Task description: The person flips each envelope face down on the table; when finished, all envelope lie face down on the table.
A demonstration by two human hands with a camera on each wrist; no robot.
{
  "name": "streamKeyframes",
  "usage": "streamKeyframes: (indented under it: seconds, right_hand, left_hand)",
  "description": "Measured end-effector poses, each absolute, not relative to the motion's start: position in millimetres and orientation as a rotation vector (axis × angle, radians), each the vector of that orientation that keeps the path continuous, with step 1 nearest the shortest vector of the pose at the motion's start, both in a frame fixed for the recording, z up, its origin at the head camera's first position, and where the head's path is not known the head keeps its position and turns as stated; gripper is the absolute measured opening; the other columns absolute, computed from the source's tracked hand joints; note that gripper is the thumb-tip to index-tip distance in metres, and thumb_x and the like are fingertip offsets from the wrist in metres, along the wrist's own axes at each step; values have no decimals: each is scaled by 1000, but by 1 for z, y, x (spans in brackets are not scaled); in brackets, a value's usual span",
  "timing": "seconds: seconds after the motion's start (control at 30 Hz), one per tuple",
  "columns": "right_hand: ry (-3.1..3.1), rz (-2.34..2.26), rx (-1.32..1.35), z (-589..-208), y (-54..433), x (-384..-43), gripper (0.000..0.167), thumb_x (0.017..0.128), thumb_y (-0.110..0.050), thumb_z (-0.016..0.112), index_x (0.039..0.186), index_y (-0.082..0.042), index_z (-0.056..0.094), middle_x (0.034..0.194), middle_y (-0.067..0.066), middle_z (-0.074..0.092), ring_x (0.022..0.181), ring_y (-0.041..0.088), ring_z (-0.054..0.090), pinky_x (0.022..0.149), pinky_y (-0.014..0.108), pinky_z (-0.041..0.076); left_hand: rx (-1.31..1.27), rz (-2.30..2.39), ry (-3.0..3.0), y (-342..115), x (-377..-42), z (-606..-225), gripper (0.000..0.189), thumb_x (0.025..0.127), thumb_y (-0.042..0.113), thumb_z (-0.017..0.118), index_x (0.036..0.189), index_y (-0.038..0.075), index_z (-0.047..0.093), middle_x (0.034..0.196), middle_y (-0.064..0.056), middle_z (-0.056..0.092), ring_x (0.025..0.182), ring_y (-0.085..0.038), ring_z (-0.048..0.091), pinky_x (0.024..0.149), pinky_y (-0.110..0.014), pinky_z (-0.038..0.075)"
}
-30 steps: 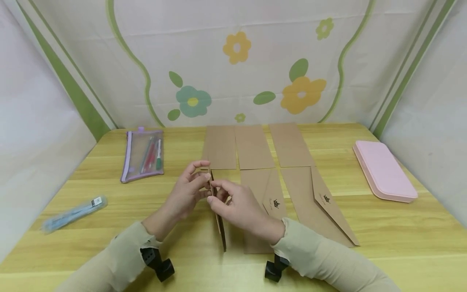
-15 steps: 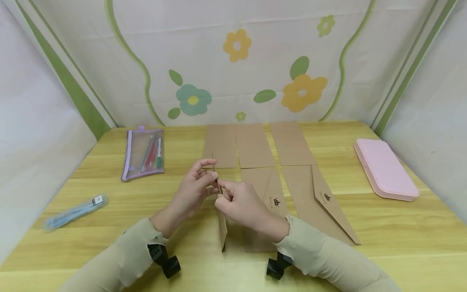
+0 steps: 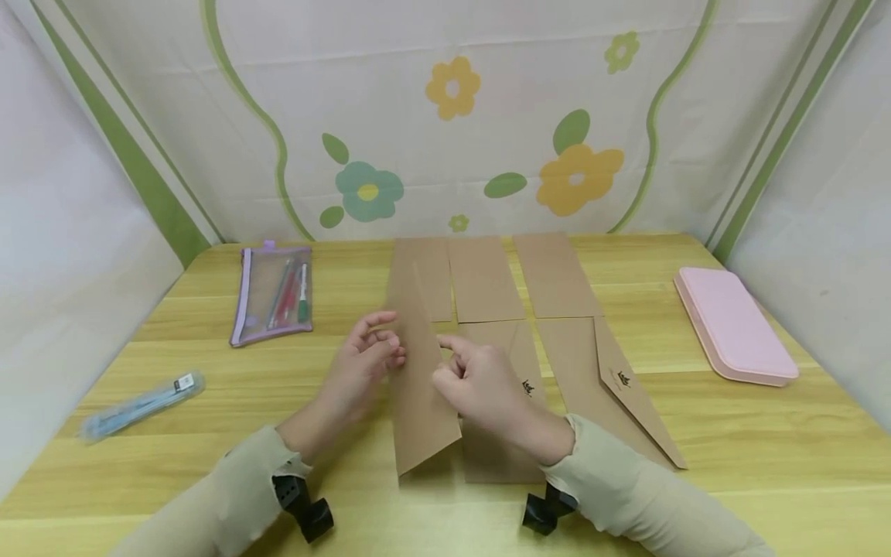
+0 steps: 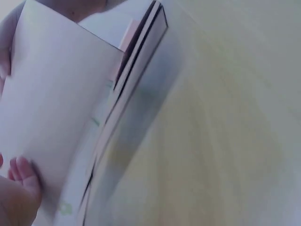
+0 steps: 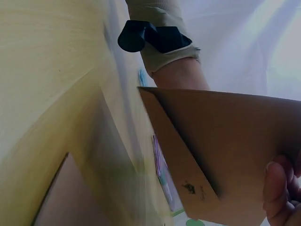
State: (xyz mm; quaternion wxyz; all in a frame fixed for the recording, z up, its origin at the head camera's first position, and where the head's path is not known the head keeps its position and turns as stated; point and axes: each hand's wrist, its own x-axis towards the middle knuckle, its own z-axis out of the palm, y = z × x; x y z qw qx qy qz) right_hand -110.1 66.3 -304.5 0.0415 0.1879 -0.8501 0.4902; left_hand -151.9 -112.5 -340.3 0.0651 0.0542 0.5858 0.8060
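A long brown paper envelope point(image 3: 421, 387) is stood on a slant between the two hands, over the front middle of the counter point(image 3: 766, 480), its right long edge raised and its left one lower. The face seen from the head is smooth, matt and plain, a warm tan, with straight edges and crisp corners. The right wrist view gives the other face, darker in shadow: a tapering flap point(image 5: 175, 150) lies along the lower long edge, ends in a slanting fold, and bears a small black crown point(image 5: 189, 188) with a line of lettering too small to read. The right hand point(image 3: 480, 383) is clamped on the raised edge, its thumb at the plain face and bent fingers on the flap side. The left hand point(image 3: 358, 363) has its fingers bent by the opposite edge, the tips in front of the plain face; whether they grip the paper I cannot tell. Behind and to the right lie flat envelopes point(image 3: 483, 278) of the same brown, two showing the crown. A lilac-edged mesh pouch point(image 3: 261, 286) sits far left, and a pink case point(image 3: 741, 325) right.
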Motion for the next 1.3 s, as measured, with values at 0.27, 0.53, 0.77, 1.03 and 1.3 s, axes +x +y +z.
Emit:
streamKeyframes:
  seconds: [0.27, 0.53, 0.77, 1.03, 1.3]
  right_hand:
    - [-2502, 1664, 498, -310, 74, -112, 44, 76, 2, 48, 119, 1, 58, 49, -7, 30, 44, 3, 22, 71, 20, 48]
    - [-2457, 1823, 440, -319, 80, -116, 43, 77, 6, 44, 119, 2, 55, 50, -3, 26, 43, 5, 19, 43, 18, 17]
    - [-2661, 2013, 443, -325, 86, -122, 65, 82, 0, 49, 144, 0, 27, 49, -2, 40, 41, 10, 40, 41, 22, 41]
    - [-2959, 2066, 443, -334, 86, -126, 95, 83, -4, 59, 148, -12, -10, 57, 5, 53, 44, 14, 51, 42, 26, 48]
    - [-3103, 2042, 291, -341, 83, -128, 99, 83, -7, 62, 147, -11, -13, 52, 9, 55, 40, 14, 51, 40, 28, 50]
  left_hand:
    - [-81, 2484, 1951, -129, -150, -349, 36, 85, -12, 47, 119, -2, 46, 88, 0, 50, 79, -8, 52, 71, -18, 49]
    - [-85, 2356, 1967, -137, -148, -352, 47, 86, -9, 49, 132, 0, 41, 93, 2, 54, 84, -9, 53, 76, -19, 49]
    - [-106, 2339, 1958, -143, -150, -356, 50, 84, -10, 52, 133, -3, 43, 89, 4, 55, 84, -6, 52, 74, -16, 49]
    - [-30, 2093, 2117, -155, -148, -361, 48, 83, -7, 56, 130, -9, 46, 93, 2, 56, 89, -8, 52, 74, -14, 48]
    - [38, 1842, 2167, -159, -148, -362, 55, 79, -8, 60, 132, -9, 43, 97, -7, 55, 85, -9, 52, 69, -15, 48]
